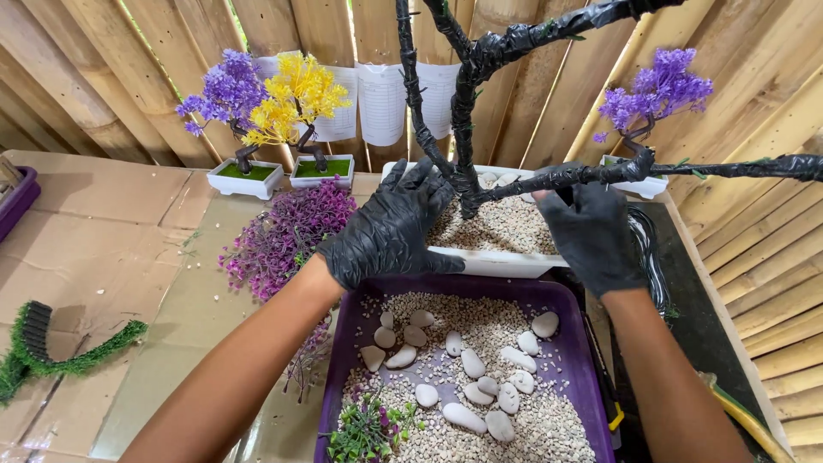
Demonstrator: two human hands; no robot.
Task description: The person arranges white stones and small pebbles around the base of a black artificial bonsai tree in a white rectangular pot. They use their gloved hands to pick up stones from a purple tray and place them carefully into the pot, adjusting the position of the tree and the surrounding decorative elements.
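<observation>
1. Step in hand, as judged: an artificial tree is being set in its pot. The black taped trunk (465,129) stands upright in the white rectangular pot (497,260), which is filled with fine gravel and sits at the middle of the table, just behind the purple tray (576,343).
2. Left hand (390,231), in a black glove: fingers spread over the gravel at the trunk's base, palm on the pot's near rim. It presses and steadies; it closes on nothing.
3. Right hand (591,236), also gloved: held at the horizontal taped branch (591,174). Fingers curl up to the branch from below; I cannot tell whether they close on it.
4. Next move, as judged: it calls for keeping the trunk plumb while the gravel is firmed, with care for the long branch reaching right.
5. Materials: the tray holds gravel and white pebbles (473,364).
6. Signs: three white paper sheets (381,103), rectangular, hang in a row on the bamboo wall behind the pot; print too small to make out.
7. Finished pieces: small purple tree (225,90) and yellow tree (296,94) in white pots at rear left; another purple tree (656,86) at rear right.
</observation>
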